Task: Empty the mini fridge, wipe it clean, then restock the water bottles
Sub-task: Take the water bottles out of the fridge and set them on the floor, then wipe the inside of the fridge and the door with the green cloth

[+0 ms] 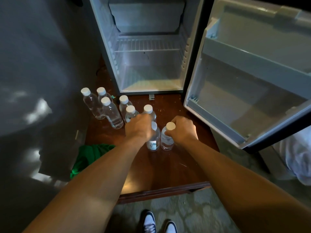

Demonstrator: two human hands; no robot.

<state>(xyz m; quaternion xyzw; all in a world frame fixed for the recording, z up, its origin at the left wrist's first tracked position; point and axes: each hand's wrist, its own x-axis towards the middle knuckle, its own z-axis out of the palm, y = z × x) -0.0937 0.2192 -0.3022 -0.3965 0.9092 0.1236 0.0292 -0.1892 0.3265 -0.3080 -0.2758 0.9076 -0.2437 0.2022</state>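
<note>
Bare forearms [107,167], dark white-toed shoes [149,221]

right grip [182,130] closing around nearest water bottle [167,140] | left grip [138,127] gripping neighbouring bottle [154,141] | six bottles [111,113] standing beyond | mini fridge [148,47] gaping open

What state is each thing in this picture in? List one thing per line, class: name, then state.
Mini fridge: open, nothing on its shelves.
Fridge door: swung wide, racks bare.
Water bottles: eight, capped, upright on the wooden floor.
Left hand: closed on a bottle.
Right hand: closed around the neck of another bottle.
Green cloth: crumpled on the floor, untouched.
</note>
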